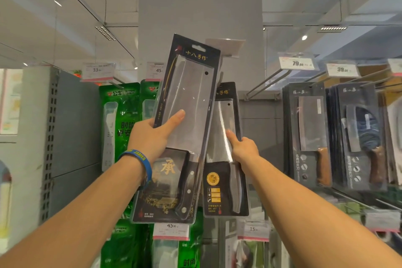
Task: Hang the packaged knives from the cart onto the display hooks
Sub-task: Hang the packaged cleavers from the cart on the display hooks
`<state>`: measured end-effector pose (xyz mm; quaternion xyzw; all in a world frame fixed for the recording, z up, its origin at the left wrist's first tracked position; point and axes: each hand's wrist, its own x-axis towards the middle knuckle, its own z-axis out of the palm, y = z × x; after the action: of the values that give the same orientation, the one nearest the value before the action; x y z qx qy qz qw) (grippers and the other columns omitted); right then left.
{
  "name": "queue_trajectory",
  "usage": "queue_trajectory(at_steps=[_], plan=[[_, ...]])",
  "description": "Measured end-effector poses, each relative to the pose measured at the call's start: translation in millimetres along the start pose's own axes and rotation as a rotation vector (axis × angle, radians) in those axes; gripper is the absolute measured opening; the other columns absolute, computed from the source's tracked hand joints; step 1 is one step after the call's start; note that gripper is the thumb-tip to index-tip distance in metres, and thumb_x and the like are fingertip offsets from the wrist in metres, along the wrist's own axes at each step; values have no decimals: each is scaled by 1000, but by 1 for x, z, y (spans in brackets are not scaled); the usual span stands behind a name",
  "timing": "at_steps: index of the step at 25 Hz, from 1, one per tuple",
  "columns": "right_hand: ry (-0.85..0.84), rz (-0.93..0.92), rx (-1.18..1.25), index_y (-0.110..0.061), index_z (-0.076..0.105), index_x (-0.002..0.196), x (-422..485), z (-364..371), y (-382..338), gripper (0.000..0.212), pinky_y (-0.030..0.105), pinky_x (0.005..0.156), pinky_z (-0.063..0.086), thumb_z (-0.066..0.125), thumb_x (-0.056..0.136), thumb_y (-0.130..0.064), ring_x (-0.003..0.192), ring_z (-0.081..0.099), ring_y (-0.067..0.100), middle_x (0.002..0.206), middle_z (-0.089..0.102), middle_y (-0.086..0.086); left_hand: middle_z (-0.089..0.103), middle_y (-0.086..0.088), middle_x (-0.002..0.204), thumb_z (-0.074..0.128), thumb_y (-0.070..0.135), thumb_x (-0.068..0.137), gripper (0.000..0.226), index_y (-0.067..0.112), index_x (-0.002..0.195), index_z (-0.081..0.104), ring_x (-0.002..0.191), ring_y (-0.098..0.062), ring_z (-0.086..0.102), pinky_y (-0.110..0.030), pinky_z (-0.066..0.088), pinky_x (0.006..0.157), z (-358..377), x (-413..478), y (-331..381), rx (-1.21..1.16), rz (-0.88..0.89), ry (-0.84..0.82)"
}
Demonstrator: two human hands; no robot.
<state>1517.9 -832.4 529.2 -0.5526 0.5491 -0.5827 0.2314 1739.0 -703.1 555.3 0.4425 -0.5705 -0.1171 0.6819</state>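
I am in a shop, looking up at a grey pillar (pixel 200 6) with racks of hanging goods on both sides.

My left hand (pixel 152 137) grips a packaged knife (pixel 187 104). My thumb lies flat on the clear front and my other fingers are tucked behind the pack, so it is clamped between them. There is a blue wristband (pixel 139 159) on that arm. The pack is long and black with a clear plastic cover. Inside is a wide, shiny blade with a small round hole near its top corner, and a black handle with silver dots lower down. Gold writing runs across the top, and a big gold sign sits near the handle. I hold it up high and tilted, its top leaning right, just under a clear tag holder (pixel 226 47) — its hang hole is not on a hook yet.

My right hand (pixel 243 150) holds a second knife pack (pixel 226 159), which hangs just behind the first one. My thumb is on its front and the rest of my fingers curl round its right edge.

Green packs (pixel 117 115) hang to the left. Dark knife packs (pixel 309 132) hang to the right, under a price tag (pixel 297 63) — well apart from mine.
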Motion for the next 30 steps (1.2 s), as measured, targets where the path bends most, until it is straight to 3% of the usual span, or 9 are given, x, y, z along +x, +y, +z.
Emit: queue_trajectory(at_steps=[5, 7, 9, 12, 17, 22, 25, 28, 30], plan=[[-149, 69, -136, 1, 58, 133, -21, -7, 10, 77, 46, 106, 45, 43, 99, -67, 119, 60, 36, 125, 64, 22, 60, -1, 65, 65, 84, 49, 65, 22, 67, 57, 62, -17, 60, -31, 51, 60, -11, -17, -12, -24, -45, -14], [-71, -5, -188, -7, 63, 105, -41, -10, 23, 62, 44, 92, 49, 45, 98, -66, 98, 62, 30, 102, 66, 13, 69, 2, 66, 69, 81, 49, 60, 24, 69, 63, 65, -16, 66, -35, 56, 65, -9, -26, -23, -100, -75, -45], [54, -105, -100, -20, 61, 105, -65, -14, 27, 50, 39, 87, 46, 41, 100, -66, 96, 59, 18, 111, 66, 1, 76, 2, 75, 73, 78, 48, 67, 18, 79, 72, 75, -22, 74, -43, 61, 74, 0, -39, -33, -187, -133, -79], [-184, -111, 350, -27, 73, 106, -102, -28, 12, 61, 34, 84, 49, 35, 96, -75, 102, 70, 17, 114, 75, -3, 77, 2, 78, 78, 73, 51, 65, 17, 83, 74, 75, -21, 75, -47, 61, 76, 26, -57, -44, -283, -187, -112], [-197, -264, 332, -4, 64, 113, -135, -55, 13, 86, 38, 84, 59, 70, 71, -79, 98, 73, 26, 106, 75, 8, 78, -1, 84, 72, 74, 62, 65, 15, 89, 76, 81, -22, 75, -44, 60, 78, 77, -84, -47, -433, -195, -213], [19, -341, 361, -19, 65, 80, -134, -98, 32, 34, 12, 48, 47, 76, 81, -51, 52, 63, -3, 59, 68, -14, 76, -5, 82, 50, 90, 65, 80, 16, 85, 73, 82, -18, 72, -38, 57, 83, 130, -115, -42, -378, -81, -326], [118, -319, 342, -15, 71, 90, -123, -131, 43, 45, 19, 58, 55, 76, 77, -57, 72, 75, 9, 80, 79, -5, 72, 8, 72, 32, 88, 73, 80, 18, 78, 70, 69, 2, 65, -15, 50, 67, 155, -108, -26, -216, -29, -379], [213, -308, 220, -3, 69, 92, -107, -165, 52, 69, 23, 60, 53, 73, 71, -69, 64, 69, 14, 73, 74, 1, 69, 6, 74, 46, 64, 90, 49, 20, 83, 66, 69, -7, 65, -40, 57, 70, 173, -85, 2, -162, 100, -314], [261, -289, 142, 4, 67, 99, -94, -185, 56, 86, 40, 78, 59, 68, 67, -77, 78, 70, 33, 89, 74, 20, 71, 6, 76, 57, 45, 93, 27, 22, 83, 65, 67, -10, 70, -44, 58, 71, 185, -62, 28, -165, 192, -269]])
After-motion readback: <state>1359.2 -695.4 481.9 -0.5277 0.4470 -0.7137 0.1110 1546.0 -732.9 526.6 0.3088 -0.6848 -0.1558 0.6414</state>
